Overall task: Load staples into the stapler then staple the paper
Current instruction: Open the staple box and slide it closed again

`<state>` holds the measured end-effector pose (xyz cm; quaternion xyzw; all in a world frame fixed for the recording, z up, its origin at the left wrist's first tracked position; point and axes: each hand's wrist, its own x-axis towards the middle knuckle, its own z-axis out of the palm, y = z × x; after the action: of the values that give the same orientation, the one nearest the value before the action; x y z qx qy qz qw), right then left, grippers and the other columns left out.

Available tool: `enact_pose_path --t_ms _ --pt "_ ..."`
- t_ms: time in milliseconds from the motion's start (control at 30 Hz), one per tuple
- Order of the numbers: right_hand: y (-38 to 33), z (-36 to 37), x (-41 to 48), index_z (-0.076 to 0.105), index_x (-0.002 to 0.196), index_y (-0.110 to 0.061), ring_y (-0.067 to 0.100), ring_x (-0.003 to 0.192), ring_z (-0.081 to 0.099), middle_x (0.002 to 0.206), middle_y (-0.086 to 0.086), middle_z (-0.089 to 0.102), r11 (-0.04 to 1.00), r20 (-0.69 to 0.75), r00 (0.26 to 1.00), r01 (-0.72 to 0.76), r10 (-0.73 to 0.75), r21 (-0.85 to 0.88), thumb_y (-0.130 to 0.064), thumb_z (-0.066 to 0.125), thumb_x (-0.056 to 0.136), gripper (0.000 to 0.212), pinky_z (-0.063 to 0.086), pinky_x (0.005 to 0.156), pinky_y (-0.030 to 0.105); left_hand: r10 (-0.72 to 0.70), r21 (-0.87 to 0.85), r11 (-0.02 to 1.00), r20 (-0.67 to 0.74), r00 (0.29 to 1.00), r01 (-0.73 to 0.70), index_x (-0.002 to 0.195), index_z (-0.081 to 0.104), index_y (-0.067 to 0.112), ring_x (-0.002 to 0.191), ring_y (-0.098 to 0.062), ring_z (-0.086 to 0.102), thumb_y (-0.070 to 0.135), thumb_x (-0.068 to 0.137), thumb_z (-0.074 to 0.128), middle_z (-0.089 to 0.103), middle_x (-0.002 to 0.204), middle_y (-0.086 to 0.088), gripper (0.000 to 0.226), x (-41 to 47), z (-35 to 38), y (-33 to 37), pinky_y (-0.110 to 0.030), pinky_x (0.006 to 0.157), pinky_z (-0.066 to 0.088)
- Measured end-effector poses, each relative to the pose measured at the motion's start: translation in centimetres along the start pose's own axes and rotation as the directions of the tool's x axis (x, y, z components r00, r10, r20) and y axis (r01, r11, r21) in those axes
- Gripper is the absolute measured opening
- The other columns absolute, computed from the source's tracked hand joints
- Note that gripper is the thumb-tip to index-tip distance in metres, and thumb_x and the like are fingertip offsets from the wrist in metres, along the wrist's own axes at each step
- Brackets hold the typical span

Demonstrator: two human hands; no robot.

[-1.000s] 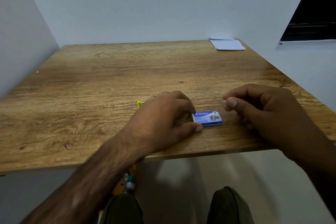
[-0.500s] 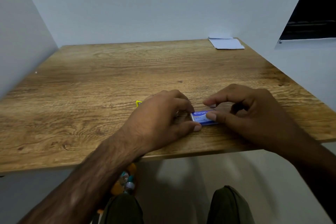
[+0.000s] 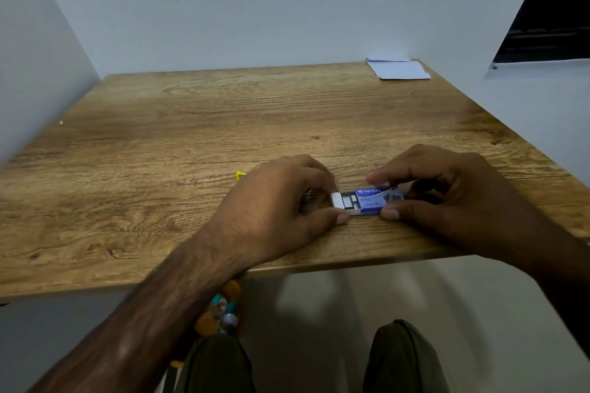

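Note:
A small blue staple box [image 3: 372, 199] lies near the front edge of the wooden table [image 3: 191, 143]. Its white inner tray [image 3: 343, 201] is slid partly out to the left, showing grey staple strips. My left hand [image 3: 281, 210] pinches the tray's left end. My right hand [image 3: 447, 198] pinches the blue sleeve between thumb and forefinger. A yellow stapler [image 3: 241, 174] is almost fully hidden behind my left hand; only a corner shows. White paper [image 3: 399, 68] lies at the far right corner of the table.
Grey walls close the table at the left and back. A dark opening [image 3: 549, 19] is at the upper right. My knees [image 3: 405, 360] and some coloured objects [image 3: 220, 309] are below the table's front edge.
My right hand came left from beside the box and gripped its blue sleeve. The white tray has since slid out to the left, exposing the staples.

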<state>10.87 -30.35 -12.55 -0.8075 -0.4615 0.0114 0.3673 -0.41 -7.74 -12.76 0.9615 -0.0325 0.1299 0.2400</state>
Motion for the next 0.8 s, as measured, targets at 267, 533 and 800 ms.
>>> enact_pose_path --t_ms 267,533,800 --pt "0.4 -1.0 -0.5 0.075 0.108 -0.034 0.0 0.102 0.065 0.105 -0.019 0.071 1.0 0.025 0.999 -0.026 0.026 0.012 -0.035 0.077 0.072 0.036 0.055 0.081 0.024 0.024 0.028 0.999 0.009 1.0 -0.024 0.13 0.061 0.038 0.113 -0.003 0.057 0.052 0.086 0.069 0.064 0.123 0.019 0.047 -0.3 -0.1 0.2 -0.04 0.094 0.051" --pt "-0.6 -1.2 -0.1 0.075 0.106 -0.036 0.003 0.101 0.067 0.103 -0.019 0.074 0.999 -0.046 0.999 -0.005 0.007 0.048 -0.043 0.062 0.081 0.029 0.055 0.077 0.024 0.052 -0.053 0.997 -0.008 0.999 -0.052 0.106 0.074 0.034 0.1 -0.008 0.057 0.041 0.083 0.076 0.065 0.104 0.014 0.024 -0.2 0.1 0.3 -0.04 0.083 0.052" --pt "-2.4 0.0 1.2 0.073 0.114 -0.034 0.001 0.097 0.064 0.097 -0.018 0.071 0.999 0.054 0.998 0.043 -0.043 -0.013 -0.027 0.062 0.09 0.028 0.044 0.074 0.01 0.019 -0.105 0.994 -0.044 0.999 -0.024 0.101 0.072 0.036 0.096 -0.007 0.056 0.044 0.079 0.077 0.065 0.099 0.016 0.024 -0.5 0.2 0.2 -0.039 0.082 0.052"
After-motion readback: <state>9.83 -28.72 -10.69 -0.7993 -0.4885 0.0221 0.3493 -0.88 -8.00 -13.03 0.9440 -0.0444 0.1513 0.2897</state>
